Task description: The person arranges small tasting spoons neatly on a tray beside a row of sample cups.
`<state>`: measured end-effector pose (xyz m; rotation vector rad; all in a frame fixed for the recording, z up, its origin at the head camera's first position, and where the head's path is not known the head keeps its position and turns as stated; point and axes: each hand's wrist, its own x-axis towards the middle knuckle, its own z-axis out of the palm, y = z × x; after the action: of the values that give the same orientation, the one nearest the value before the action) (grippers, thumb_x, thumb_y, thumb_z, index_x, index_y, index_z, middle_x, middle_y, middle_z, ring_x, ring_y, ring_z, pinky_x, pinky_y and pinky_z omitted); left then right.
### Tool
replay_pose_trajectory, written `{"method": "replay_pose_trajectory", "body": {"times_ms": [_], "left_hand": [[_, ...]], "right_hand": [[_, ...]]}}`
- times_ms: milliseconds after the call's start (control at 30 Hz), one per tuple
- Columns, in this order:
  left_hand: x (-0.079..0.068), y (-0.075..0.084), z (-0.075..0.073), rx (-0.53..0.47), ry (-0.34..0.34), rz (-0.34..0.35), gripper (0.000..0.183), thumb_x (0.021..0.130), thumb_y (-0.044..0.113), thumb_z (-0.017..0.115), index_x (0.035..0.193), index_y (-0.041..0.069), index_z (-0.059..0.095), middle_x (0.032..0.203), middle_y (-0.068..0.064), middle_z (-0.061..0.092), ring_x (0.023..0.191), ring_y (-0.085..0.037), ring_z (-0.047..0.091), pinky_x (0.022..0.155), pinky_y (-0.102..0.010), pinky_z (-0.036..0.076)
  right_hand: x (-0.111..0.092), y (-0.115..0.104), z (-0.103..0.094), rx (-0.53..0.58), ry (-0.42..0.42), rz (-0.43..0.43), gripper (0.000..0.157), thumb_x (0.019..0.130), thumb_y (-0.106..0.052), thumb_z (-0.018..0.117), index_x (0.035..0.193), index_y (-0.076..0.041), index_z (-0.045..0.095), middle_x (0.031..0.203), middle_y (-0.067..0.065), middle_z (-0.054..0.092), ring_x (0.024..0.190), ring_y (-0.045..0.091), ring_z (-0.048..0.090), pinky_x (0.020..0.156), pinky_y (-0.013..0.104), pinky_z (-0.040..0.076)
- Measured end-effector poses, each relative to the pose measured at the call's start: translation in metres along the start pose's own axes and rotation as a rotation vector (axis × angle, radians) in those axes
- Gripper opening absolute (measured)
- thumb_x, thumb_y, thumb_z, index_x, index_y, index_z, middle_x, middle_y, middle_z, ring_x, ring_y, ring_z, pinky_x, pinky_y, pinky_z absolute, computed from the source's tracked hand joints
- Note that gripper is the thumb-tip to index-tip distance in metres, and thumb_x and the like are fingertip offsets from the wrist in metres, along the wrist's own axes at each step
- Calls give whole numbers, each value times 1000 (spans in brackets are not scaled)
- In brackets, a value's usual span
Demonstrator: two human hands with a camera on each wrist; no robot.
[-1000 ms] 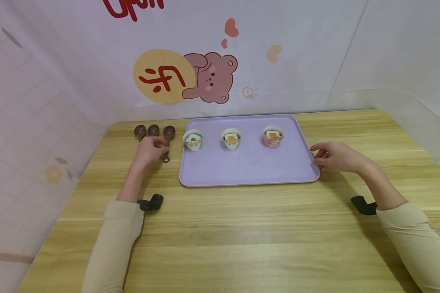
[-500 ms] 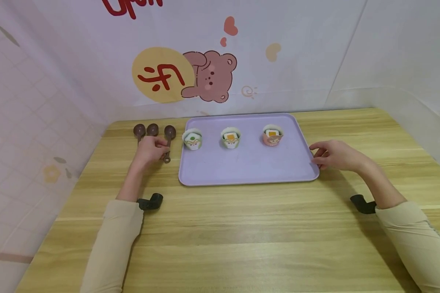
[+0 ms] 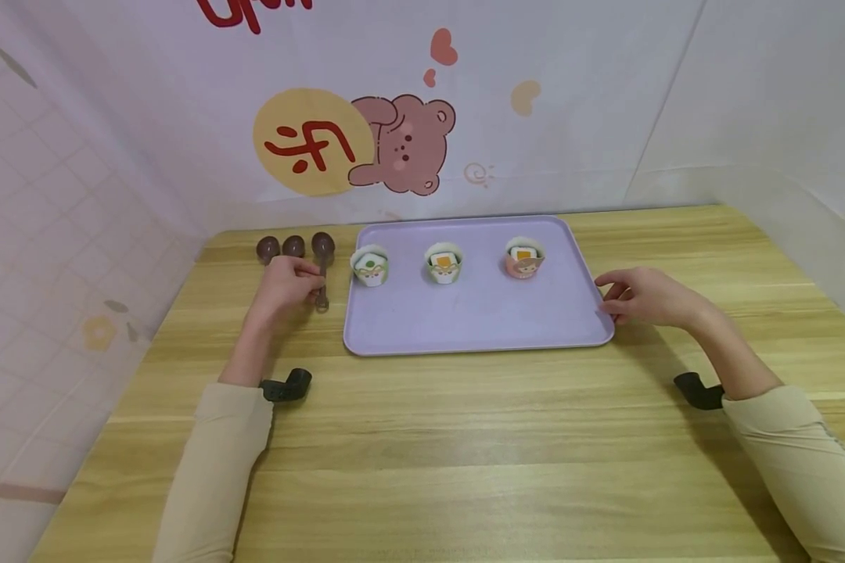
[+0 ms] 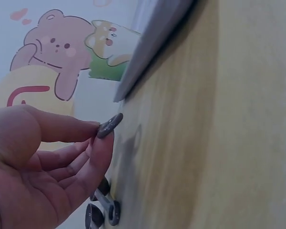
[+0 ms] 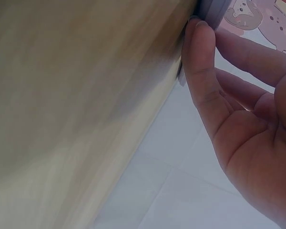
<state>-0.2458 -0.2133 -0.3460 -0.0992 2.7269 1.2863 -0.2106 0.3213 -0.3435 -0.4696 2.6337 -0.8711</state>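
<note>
My left hand (image 3: 286,280) pinches the handle of a brown measuring spoon (image 3: 323,258) between thumb and index finger. In the left wrist view the spoon's handle (image 4: 109,126) is raised off the table, its shadow beneath. Two similar brown spoons (image 3: 269,250) lie beside it, partly hidden by the hand. A lilac tray (image 3: 479,336) bears three small paper cups: a green one (image 3: 371,274) at left, another green one (image 3: 444,270) in the middle, a pink one (image 3: 524,267) at right, each with a white piece inside. My right hand (image 3: 648,297) touches the tray's right edge with thumb and index finger.
The wooden table (image 3: 451,461) reaches to a white wall cloth (image 3: 584,156) printed with a bear. Another pale cloth (image 3: 49,258) stands along the left side. Dark wrist mounts (image 3: 289,385) jut from both sleeves.
The spoon in my left hand has shifted slightly, its bowl a little up and to the left and its handle end slightly right. The tray, cups and right hand stay put.
</note>
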Motion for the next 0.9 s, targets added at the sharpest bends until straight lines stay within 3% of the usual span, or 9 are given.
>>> {"method": "replay_pose_trajectory", "body": {"times_ms": [400,633,900], "left_hand": [[-4,11,0,-57,42,21,28,98,7,63,117,-12,62,100,-22,68,67,-9,63,67,-24,57],[-11,22,-1,-82,60,54,29,98,9,64,118,-12,61,105,-26,67,67,-9,64,75,-35,60],[-17,34,2,-105,95,118,28,96,8,64,117,-11,63,104,-27,68,67,-11,66,73,-33,61]], "right_hand": [[-2,-2,-1,-16,4,-9,43,93,2,66,130,19,51,93,15,70,72,21,70,67,30,59],[-1,-4,0,-33,8,-8,42,93,2,67,129,18,52,92,13,70,71,21,70,67,29,59],[-1,-2,-1,-30,8,-14,44,93,1,68,129,20,50,91,14,70,70,21,69,66,30,59]]}}
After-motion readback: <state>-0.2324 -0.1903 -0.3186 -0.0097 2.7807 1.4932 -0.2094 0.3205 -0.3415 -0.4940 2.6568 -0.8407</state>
